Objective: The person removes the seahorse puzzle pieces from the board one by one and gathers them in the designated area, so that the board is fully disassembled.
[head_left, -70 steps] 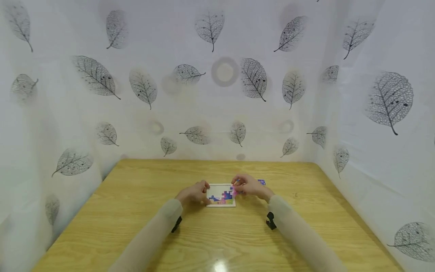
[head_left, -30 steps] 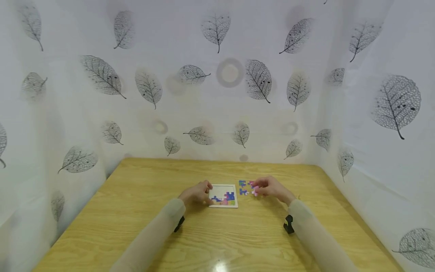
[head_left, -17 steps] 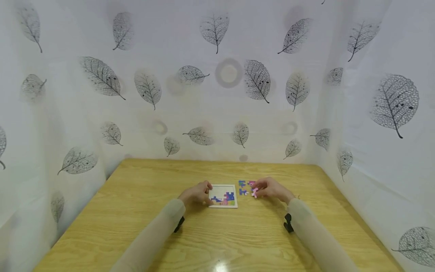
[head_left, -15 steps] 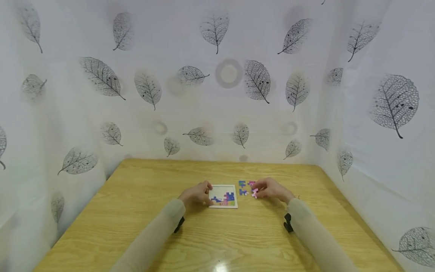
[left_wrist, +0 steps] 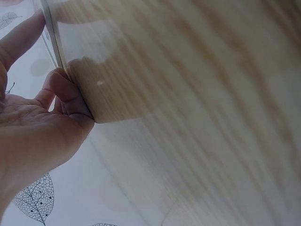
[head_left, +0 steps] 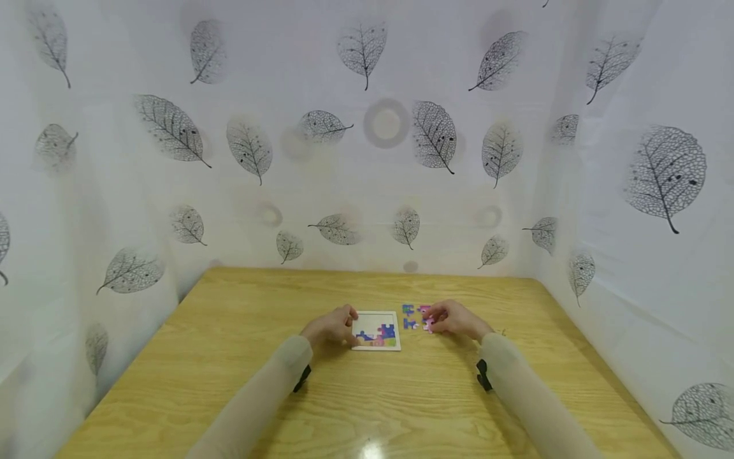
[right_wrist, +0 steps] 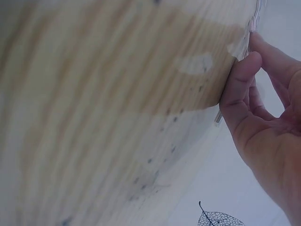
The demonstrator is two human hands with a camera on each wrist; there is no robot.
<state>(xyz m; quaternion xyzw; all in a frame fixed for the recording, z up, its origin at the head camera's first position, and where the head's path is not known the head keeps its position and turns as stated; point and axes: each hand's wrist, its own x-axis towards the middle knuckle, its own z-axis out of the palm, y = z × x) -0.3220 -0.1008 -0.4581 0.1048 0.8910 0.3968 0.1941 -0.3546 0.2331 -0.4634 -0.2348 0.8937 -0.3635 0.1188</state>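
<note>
A white puzzle tray (head_left: 375, 349), partly filled with colourful pieces along its bottom and right, lies on the table in the head view. My left hand (head_left: 332, 325) grips its left side, thumb at the near corner and fingers at the far one. In the left wrist view the thumb (left_wrist: 66, 89) is against the table beside the tray's edge (left_wrist: 54, 37). Right of the tray, my right hand (head_left: 455, 319) pinches a pink puzzle piece (head_left: 428, 326) at the table surface. Its fingers partly cover the pink piece (head_left: 424, 310) behind.
Two blue puzzle pieces (head_left: 408, 310) lie between the tray and my right hand. The wooden table (head_left: 367, 395) reaches a leaf-printed white curtain (head_left: 367, 191) at the back and both sides. Each wrist carries a black device (head_left: 484, 376).
My right hand has moved from the tray's right edge out to the loose pieces, then shifted slightly left in the last half second. My left hand keeps its hold on the tray.
</note>
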